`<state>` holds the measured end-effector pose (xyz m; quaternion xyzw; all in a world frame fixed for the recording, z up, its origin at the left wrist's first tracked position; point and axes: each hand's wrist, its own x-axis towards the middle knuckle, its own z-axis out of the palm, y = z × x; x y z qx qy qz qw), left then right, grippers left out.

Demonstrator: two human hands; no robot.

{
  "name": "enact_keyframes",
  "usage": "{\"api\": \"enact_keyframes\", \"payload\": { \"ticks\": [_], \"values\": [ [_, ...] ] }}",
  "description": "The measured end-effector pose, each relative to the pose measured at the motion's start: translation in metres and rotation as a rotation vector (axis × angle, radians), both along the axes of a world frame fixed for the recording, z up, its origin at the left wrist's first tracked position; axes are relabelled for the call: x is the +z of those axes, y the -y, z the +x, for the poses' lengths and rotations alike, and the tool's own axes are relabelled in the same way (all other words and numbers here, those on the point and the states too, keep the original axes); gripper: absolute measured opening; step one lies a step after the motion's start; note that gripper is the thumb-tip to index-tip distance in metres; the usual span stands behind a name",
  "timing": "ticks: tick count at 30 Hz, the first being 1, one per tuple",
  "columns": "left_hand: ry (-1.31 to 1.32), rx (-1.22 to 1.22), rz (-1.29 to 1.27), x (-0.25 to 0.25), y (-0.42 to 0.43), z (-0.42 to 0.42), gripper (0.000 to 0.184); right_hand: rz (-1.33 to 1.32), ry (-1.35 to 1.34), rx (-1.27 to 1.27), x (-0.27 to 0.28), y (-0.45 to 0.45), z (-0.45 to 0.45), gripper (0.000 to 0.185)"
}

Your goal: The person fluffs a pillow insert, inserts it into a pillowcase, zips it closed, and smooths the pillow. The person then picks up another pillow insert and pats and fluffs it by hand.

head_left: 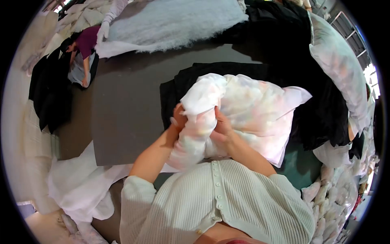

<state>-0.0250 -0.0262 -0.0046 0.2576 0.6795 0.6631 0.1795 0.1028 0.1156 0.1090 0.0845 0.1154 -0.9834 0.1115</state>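
Note:
A plump white stuffed bag (260, 110), with pale coloured patches showing through its thin cloth, lies in front of my chest. Its left part is folded or bunched up between my two hands. My left hand (179, 116) is curled round the outer left side of that bunched part, its fingertips partly hidden. On the opposite side of the same bulge, my right hand (222, 125) presses in with the thumb up, gripping the cloth. Beneath the bag lies a stack of black fabric (172, 95) on the grey table.
The grey table (126, 118) spreads left and away from me. Fluffy white batting (174, 26) lies at its far side, near a gloved hand (104, 30). Another person (87, 44) bends over at far left. Black cloth (280, 40) and a long stuffed bag (339, 65) are at right.

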Motion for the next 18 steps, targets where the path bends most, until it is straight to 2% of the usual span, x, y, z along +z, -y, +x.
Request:
{"api": "enact_keyframes", "payload": {
  "ticks": [1, 2, 4, 5, 6, 7, 8, 9, 10, 12, 14, 15, 16, 17, 18],
  "values": [
    [-0.098, 0.025, 0.011, -0.008, -0.002, 0.003, 0.027, 0.077, 0.020, 0.025, -0.003, 0.004, -0.003, 0.067],
    [-0.052, 0.042, -0.008, -0.014, -0.001, 0.001, 0.028, 0.072, 0.014, 0.028, -0.007, -0.001, -0.007, 0.067],
    [0.045, 0.070, -0.064, 0.009, 0.008, 0.005, 0.028, -0.001, -0.087, 0.064, -0.010, -0.003, -0.019, 0.064],
    [0.095, 0.088, -0.087, 0.023, 0.010, 0.007, 0.028, 0.101, -0.055, 0.024, -0.007, -0.008, -0.021, 0.061],
    [0.142, 0.106, -0.107, 0.043, 0.011, 0.009, 0.028, 0.095, -0.060, 0.027, -0.006, -0.018, -0.027, 0.061],
    [0.863, 0.129, 0.205, 0.095, 0.010, 0.017, 0.031, 0.198, -0.068, 0.051, -0.006, -0.030, -0.033, 0.058],
    [0.863, 0.134, 0.197, 0.094, 0.016, 0.014, 0.031, 0.299, -0.071, 0.077, -0.005, -0.033, -0.034, 0.055],
    [0.545, 0.022, -0.019, 0.092, 0.027, 0.010, 0.033, 0.468, 0.008, 0.112, 0.014, -0.028, -0.029, 0.055],
    [0.225, -0.084, -0.229, 0.090, 0.034, 0.009, 0.035, 0.463, 0.007, 0.124, 0.028, -0.028, -0.023, 0.055],
    [0.732, -0.069, 0.394, 0.098, 0.030, 0.021, 0.042, 1.259, -0.132, 0.311, 0.057, -0.031, -0.010, 0.057],
    [0.640, -0.106, 0.431, 0.106, 0.022, 0.026, 0.037, 1.273, -0.165, 0.320, 0.092, -0.029, -0.003, 0.061],
    [0.642, -0.111, 0.427, 0.104, 0.018, 0.030, 0.037, 1.248, -0.053, 0.310, 0.101, -0.029, -0.005, 0.062],
    [0.525, -0.025, 0.304, 0.102, 0.014, 0.037, 0.034, 1.220, 0.064, 0.299, 0.105, -0.029, -0.006, 0.063],
    [0.398, 0.053, 0.185, 0.101, 0.010, 0.041, 0.031, 1.222, 0.069, 0.286, 0.092, -0.026, -0.011, 0.063],
    [0.265, 0.132, 0.071, 0.099, 0.005, 0.044, 0.029, 1.132, 0.039, 0.168, 0.063, -0.023, -0.020, 0.062]
  ]
}}
